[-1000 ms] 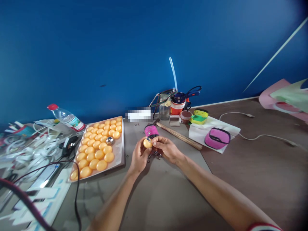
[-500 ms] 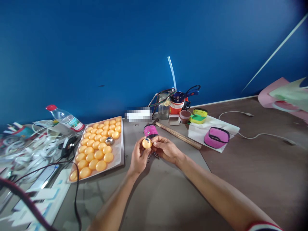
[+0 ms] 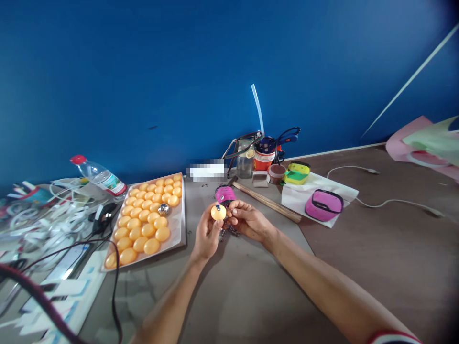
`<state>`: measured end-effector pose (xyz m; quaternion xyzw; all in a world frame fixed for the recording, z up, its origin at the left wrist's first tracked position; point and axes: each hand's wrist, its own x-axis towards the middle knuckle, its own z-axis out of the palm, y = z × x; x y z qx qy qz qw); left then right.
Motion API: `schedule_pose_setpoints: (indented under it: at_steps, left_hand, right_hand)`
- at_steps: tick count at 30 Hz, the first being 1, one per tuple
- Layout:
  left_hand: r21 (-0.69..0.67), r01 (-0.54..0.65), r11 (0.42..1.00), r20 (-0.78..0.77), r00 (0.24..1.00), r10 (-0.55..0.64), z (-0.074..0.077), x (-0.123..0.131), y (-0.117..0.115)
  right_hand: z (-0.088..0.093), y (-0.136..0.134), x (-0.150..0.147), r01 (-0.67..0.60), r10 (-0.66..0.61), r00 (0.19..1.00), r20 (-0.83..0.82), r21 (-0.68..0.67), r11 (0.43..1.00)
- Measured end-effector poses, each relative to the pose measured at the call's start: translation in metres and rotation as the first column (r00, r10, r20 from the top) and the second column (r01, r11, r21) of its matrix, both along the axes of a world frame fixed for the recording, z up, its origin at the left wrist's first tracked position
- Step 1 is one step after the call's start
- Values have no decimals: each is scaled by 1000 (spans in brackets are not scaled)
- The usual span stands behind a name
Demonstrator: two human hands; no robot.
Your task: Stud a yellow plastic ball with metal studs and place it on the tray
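My left hand (image 3: 207, 232) is closed around an orange table-tennis ball (image 3: 218, 213), thumb in front and fingers behind. A small dark spot shows near the top of the ball. Just to the right, my right hand (image 3: 249, 222) has thumb and forefinger pinched together; whatever is between them is too small to make out. Behind the ball lies a magenta and black wristband (image 3: 225, 193). Small dark metal pieces (image 3: 231, 231) are scattered on the grey mat under my hands.
On the left, a shallow white box (image 3: 176, 234) holds rows of orange balls and one silver ball (image 3: 164, 209). A hammer with a wooden handle (image 3: 268, 199) lies behind my right hand. Further right, another magenta band (image 3: 324, 205) rests on white paper. Tangled cables (image 3: 53, 215) crowd the far left.
The ball has turned slightly in my left hand, and its shiny dark patch now appears as a small spot. My right fingertips have drawn a little away from it.
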<state>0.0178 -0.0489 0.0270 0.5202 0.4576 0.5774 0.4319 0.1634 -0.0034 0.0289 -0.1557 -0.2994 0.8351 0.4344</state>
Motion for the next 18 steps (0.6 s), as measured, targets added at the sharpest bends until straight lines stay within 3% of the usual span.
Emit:
schedule_pose_setpoints:
  at_steps: [18]
  left_hand:
    - [210,-13,978,-344,935,86,-16,-5,0]
  right_hand:
    - [-3,-1,-3,-49,50,997,-58,22,999]
